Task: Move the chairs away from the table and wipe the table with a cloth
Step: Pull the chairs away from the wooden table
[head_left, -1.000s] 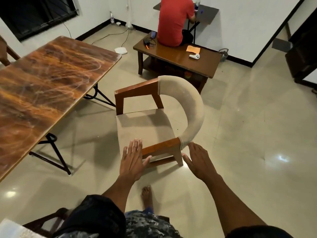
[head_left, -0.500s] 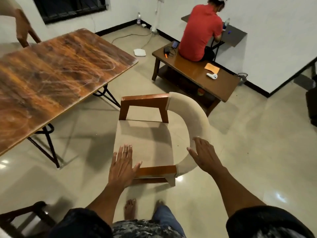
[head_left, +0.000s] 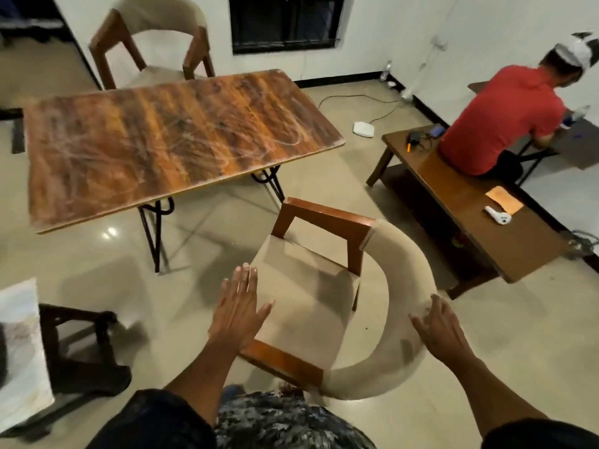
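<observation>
The scratched wooden table (head_left: 168, 140) stands on black metal legs at the upper left. A beige chair (head_left: 311, 299) with wooden arms and a curved padded back stands apart from the table's near right corner, just in front of me. My left hand (head_left: 238, 311) is flat with fingers out, over the seat's left edge beside the near wooden arm. My right hand (head_left: 440, 328) rests on the curved backrest with fingers spread. A second matching chair (head_left: 155, 43) stands at the table's far side.
A low brown bench table (head_left: 470, 222) at the right holds an orange paper and a white controller, and a person in a red shirt (head_left: 499, 124) sits on it. A dark stool (head_left: 81, 345) and a white sheet (head_left: 19, 345) are at lower left. A white box (head_left: 363, 128) with a cable lies on the floor.
The view has swung left, bringing the whole table and the far chair into sight. My right hand has come onto the chair's backrest. My left hand stays by the seat edge.
</observation>
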`<state>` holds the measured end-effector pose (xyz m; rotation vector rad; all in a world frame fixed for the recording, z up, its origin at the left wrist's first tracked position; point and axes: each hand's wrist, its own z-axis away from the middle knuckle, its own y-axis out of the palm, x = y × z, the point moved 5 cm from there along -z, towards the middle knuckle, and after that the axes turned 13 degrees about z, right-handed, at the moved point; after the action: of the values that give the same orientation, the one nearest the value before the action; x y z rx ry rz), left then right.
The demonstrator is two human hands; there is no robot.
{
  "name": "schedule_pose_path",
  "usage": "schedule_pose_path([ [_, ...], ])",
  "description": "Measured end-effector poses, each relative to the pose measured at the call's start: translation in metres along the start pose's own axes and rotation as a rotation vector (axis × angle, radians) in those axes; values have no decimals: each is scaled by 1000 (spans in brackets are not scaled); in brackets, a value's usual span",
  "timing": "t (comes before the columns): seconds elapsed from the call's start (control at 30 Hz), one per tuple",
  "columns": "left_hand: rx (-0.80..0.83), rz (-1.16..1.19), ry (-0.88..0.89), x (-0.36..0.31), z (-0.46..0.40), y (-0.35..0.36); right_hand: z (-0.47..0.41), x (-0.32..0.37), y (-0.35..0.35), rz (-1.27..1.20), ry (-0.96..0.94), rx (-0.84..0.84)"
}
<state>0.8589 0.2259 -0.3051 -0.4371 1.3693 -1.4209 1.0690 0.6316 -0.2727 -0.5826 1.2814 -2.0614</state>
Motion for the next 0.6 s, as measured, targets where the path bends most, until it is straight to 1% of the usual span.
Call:
schedule_pose_path([
  [0.1, -33, 40, -90, 2, 12, 5, -2, -12, 14, -78, 0, 43],
  [0.23, -5, 2, -125, -4, 27, 11, -4, -8, 27, -191, 24, 87],
  [0.43, -32, 38, -211, 0, 47, 14, -9, -2, 34, -223, 107, 61],
  [0.53, -13, -15, -241, 12, 67, 14, -14, 0, 47, -253, 181, 57],
  [0.6, -42, -30, -255, 23, 78, 12, -17, 2, 57, -251, 272, 63],
])
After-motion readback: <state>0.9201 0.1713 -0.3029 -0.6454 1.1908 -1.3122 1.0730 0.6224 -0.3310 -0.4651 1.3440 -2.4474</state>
